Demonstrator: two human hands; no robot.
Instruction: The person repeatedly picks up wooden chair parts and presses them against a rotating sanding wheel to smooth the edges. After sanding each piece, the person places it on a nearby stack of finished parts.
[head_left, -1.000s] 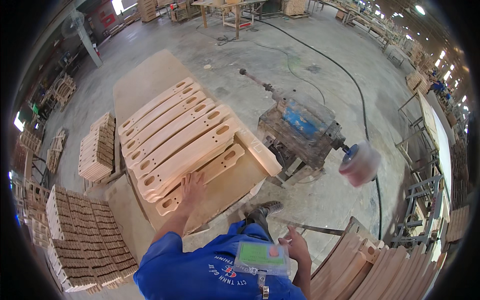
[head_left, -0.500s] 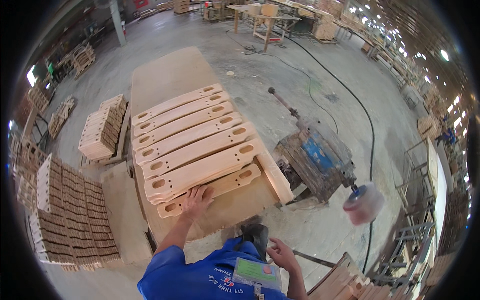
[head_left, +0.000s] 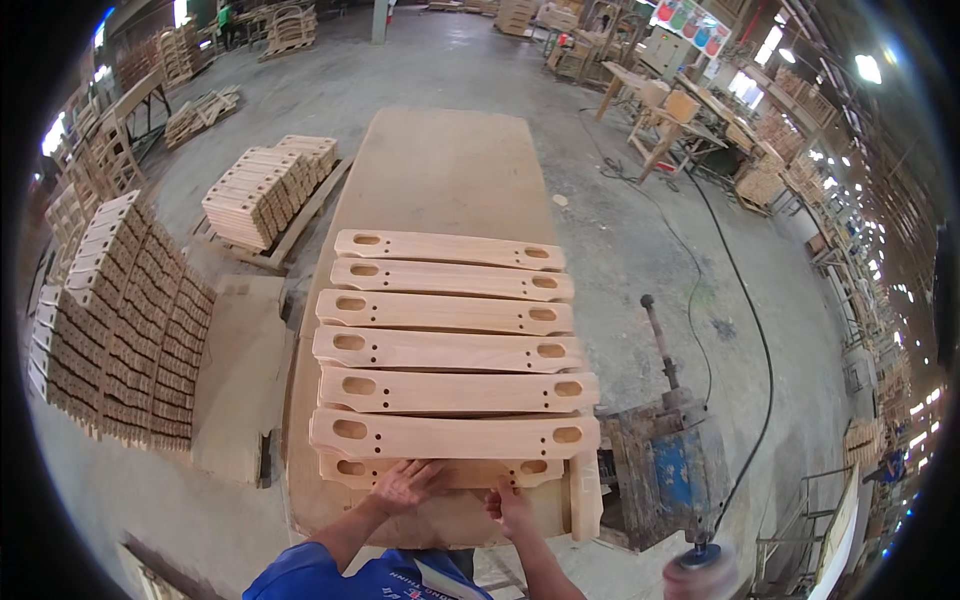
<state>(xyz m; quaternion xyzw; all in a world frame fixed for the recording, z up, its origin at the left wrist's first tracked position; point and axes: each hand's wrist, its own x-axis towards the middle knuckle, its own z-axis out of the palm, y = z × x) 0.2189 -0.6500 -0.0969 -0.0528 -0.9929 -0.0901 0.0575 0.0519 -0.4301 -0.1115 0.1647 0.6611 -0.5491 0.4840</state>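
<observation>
Several pale wooden slats, each with an oval slot and small round holes near both ends, lie in a row across a long board-topped table (head_left: 440,160). The nearest slat (head_left: 465,474) lies partly under the one above it, a wider slat (head_left: 450,437). My left hand (head_left: 405,487) rests flat on the nearest slat, fingers spread. At that slat's front edge, toward its right end, is my right hand (head_left: 511,508), its fingers curled; whether they grip anything is hidden. A thick wooden piece (head_left: 585,495) lies lengthwise along the table's right edge.
Right of the table stands a machine with a blue motor (head_left: 679,468) and a blurred, spinning pinkish drum (head_left: 700,575). A black cable (head_left: 745,320) runs over the floor. Stacked slats (head_left: 125,320) stand at left; a smaller stack (head_left: 268,190) sits on a pallet behind.
My right hand has come up from beside my body to the nearest slat's front edge. My left hand stays on that slat. The view has turned, and the slats now appear more level.
</observation>
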